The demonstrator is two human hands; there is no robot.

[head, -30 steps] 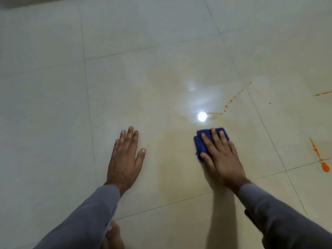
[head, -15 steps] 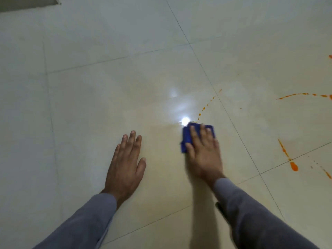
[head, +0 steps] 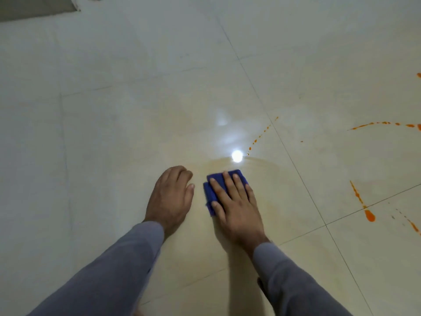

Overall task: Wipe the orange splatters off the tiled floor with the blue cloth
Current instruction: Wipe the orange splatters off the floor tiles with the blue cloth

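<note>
My right hand (head: 234, 201) lies flat with straight fingers on a folded blue cloth (head: 210, 192), pressing it to the cream tiled floor (head: 136, 122). My left hand (head: 170, 195) rests on the floor just left of the cloth, its fingers curled under and holding nothing. A dotted line of small orange drops (head: 259, 136) runs up and right from just beyond the cloth. An orange streak ending in a blob (head: 369, 215) lies to the right. A curved orange line (head: 385, 124) sits at the far right.
A bright light reflection (head: 237, 155) shines on the wet tile just ahead of the cloth. A faint damp arc surrounds it. A dark mat or threshold edge (head: 34, 6) shows at the top left corner. Grey sleeves cover both my forearms.
My left hand's fingers have curled under from flat, and it now sits closer to the cloth. My right hand has slid the cloth back from the orange drops.
</note>
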